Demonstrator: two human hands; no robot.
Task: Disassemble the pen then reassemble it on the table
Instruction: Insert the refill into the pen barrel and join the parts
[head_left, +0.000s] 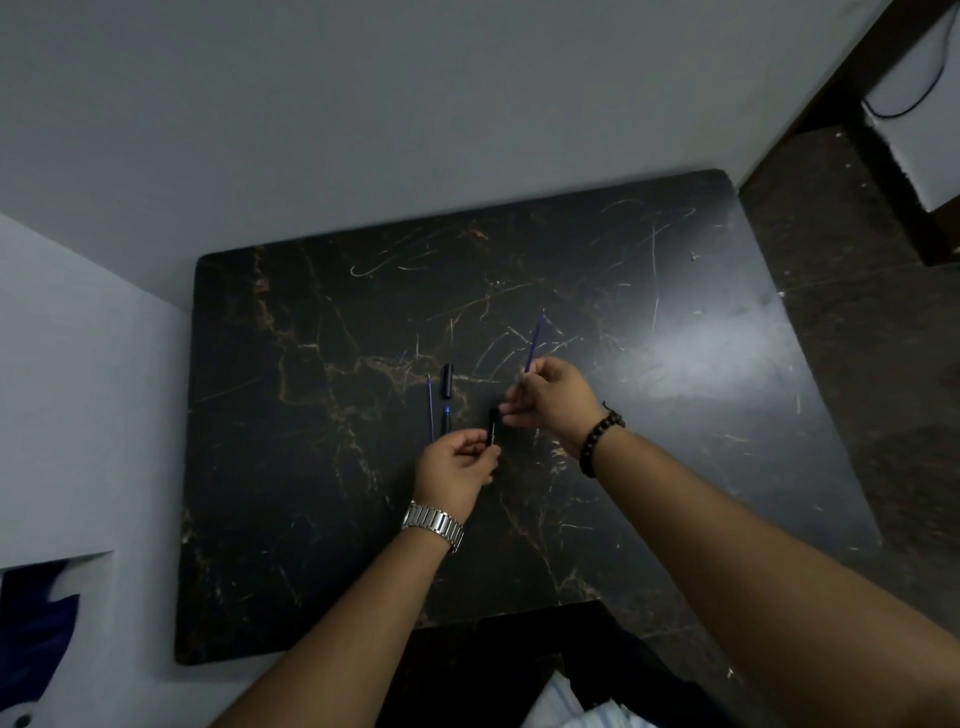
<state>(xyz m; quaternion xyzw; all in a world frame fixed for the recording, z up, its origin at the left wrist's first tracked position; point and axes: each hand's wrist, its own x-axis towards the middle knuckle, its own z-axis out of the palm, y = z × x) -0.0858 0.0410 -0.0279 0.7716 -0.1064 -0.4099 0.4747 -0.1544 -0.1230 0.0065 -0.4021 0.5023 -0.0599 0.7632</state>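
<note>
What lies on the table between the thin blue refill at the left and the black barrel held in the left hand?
In the head view, two short dark pen pieces lie end to end between the blue refill and the black barrel.

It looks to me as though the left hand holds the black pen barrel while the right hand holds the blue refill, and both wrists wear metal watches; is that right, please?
Not quite. In the head view only the left wrist wears a metal watch; the right wrist wears a dark beaded bracelet. The rest holds: the left hand grips the black pen barrel, and the right hand holds the blue refill.
</note>
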